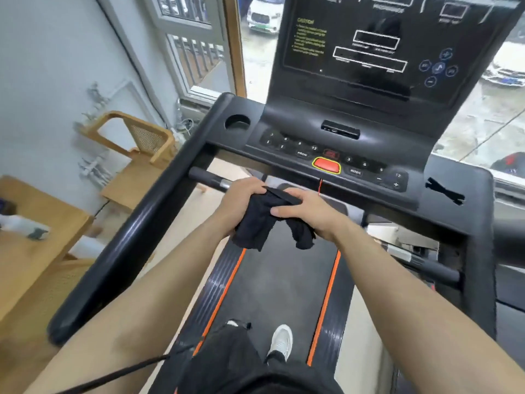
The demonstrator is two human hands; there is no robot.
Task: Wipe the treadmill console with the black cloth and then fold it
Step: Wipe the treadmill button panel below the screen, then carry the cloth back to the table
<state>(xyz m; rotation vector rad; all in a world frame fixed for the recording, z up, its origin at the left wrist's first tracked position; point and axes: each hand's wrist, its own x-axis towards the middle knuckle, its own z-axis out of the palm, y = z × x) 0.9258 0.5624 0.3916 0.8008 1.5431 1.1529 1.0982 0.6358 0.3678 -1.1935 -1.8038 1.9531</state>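
The black cloth [264,220] hangs bunched between both hands above the treadmill belt [272,285], just below the console [335,155]. The left hand [241,200] curls its fingers closed over one side; the right hand [305,211] pinches a fold with thumb against fingers. Console keys read "PROG", "MODE", "12"; yellow "CAUTION" heads the screen [369,44]. The round cup holder [237,122] looks empty.

A single wide-angle camera, worn on the person's head, is looking forward and steeply down from standing height. It is facing the treadmill console [341,149], which is filling the upper right, close ahead. The walking belt [272,280] is running down the centre below. The horizon is tilting, and straight edges are bowing outward.
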